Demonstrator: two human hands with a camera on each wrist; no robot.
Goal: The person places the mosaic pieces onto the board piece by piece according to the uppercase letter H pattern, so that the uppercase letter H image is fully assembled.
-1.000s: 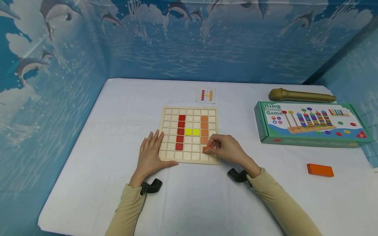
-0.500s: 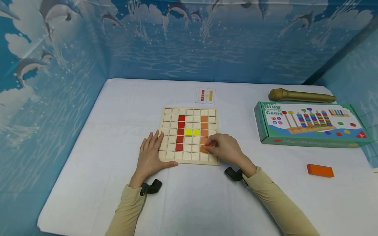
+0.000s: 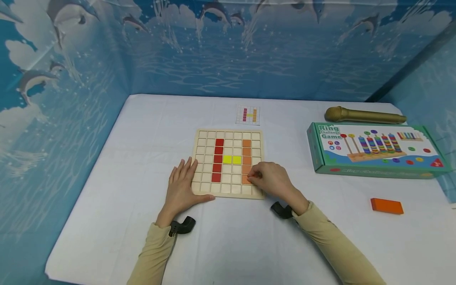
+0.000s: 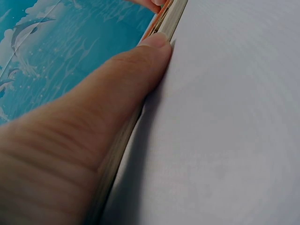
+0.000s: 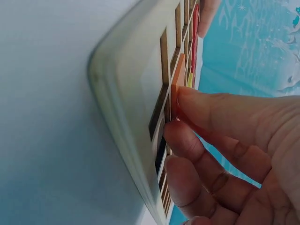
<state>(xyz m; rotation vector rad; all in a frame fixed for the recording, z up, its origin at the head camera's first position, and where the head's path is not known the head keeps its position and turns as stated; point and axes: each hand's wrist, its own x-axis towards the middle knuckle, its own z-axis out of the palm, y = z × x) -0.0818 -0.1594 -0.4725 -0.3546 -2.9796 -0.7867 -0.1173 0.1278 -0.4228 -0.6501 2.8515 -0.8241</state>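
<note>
A wooden grid board [image 3: 226, 189] lies flat on the white table. In it stand a column of red tiles [image 3: 218, 159], a short row of yellow tiles [image 3: 227, 159] and a column of orange tiles [image 3: 246, 151]. My left hand [image 3: 182, 184] rests on the board's near left corner, fingers straight, thumb along the front edge. With curled fingers, my right hand [image 3: 272, 178] pinches the lowest orange tile [image 5: 176, 84] at its cell. The right wrist view shows thumb and index finger at that tile's edge.
Behind the board lies a small pattern card [image 3: 247, 115]. To the right are a green Ring Challenge Game box [image 3: 377, 148], a gold microphone-shaped object [image 3: 367, 116] behind it, and an orange block [image 3: 386, 206] nearer me. A dolphin-print cloth [image 3: 221, 75] hangs around the table.
The lowest orange tile went from tilted in my right fingers to lying flat in its cell. My right hand shifted slightly left, then stayed there. The left hand has not moved.
</note>
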